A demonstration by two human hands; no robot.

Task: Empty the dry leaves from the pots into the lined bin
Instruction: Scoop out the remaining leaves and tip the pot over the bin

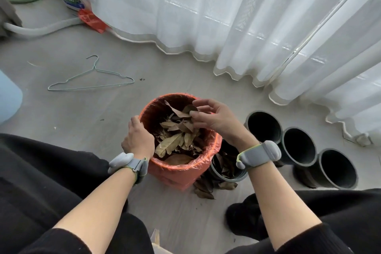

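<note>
My left hand [137,138] curls over the rim of the lined bin [171,175] and grips it. Three dark pots [299,146] stand in a row out past my right wrist, and a fourth pot [227,179] sits directly under it. My right hand [212,118] pinches dry leaves [189,108] just above the heap filling the bin.

No legible text or numbers.
</note>
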